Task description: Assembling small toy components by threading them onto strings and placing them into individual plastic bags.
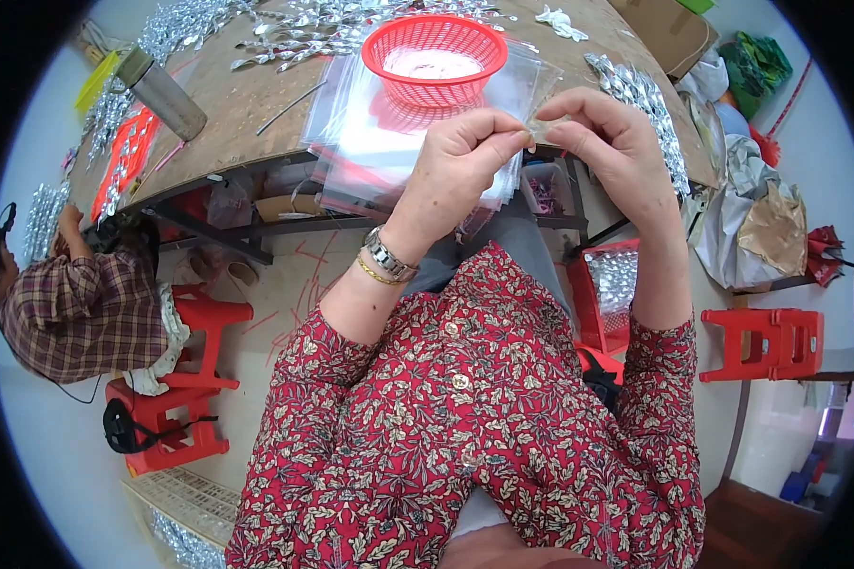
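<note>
pressing thumb and finger together at the tips with the left grip (455, 166); cannot tell of any bit pinched there, too tiny to see. holding the right grip (631, 156) just beside, with thumb and pointing finger bent toward each other; cannot tell whether spread or pinching. just below and behind the left grip, a messy pile of clear bags (346, 166), poking out past the near edge of the counter (256, 90). on top of the pile, a red basket (427, 93) with pale stuff inside, covering many of the bags. also hiding part of the pile: the left grip and wrist, with a watch (389, 254) on.

to the left on the counter, a thin stick (291, 106), then a tall flask (166, 100) and a bright orange sheet (128, 152) with silver strips on it. at the far side, more silver strips (294, 43) in a big heap, and a white scrap (562, 21). behind the right grip, a silver bunch (640, 104), near a brown box (669, 33). below, beside the right arm, a red crate (604, 284) with silver stuff inside. off to the left, another person (90, 308) by red stools (176, 427). on the floor, red bits (304, 275) lying about.
</note>
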Demonstrator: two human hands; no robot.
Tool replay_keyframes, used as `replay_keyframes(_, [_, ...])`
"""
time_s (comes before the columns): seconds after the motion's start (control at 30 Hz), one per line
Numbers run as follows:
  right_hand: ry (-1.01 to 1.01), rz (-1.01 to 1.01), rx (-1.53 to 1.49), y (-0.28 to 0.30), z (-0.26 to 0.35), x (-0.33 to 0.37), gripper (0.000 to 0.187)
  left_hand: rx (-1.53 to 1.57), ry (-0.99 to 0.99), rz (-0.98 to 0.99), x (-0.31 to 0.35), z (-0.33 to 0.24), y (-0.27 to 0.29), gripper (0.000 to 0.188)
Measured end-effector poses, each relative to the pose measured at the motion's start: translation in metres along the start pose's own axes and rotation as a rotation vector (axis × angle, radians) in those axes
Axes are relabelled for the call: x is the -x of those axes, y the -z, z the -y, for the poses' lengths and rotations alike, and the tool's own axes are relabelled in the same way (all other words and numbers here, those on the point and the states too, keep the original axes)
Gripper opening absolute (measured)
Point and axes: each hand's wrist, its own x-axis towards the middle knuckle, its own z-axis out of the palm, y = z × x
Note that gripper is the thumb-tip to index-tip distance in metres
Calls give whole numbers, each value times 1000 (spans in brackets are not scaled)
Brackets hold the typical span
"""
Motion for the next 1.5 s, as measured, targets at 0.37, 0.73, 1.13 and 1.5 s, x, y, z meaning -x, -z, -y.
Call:
replay_keyframes(0.37, [56,-18,260,2,2,6,8,-10,3,17,1,0,-7,14])
replay_keyframes(0.73, [122,-172,246,6,-9,15,5,130,54,26,1,9,-1,10])
replay_keyframes(1.13, [85,-266,46,2,-28,13,8,220,86,77,9,48,1,15])
replay_keyframes(1.5, [-129,38,-172,-42,-39,44,20,596,-327,93,-26,-31,21,18])
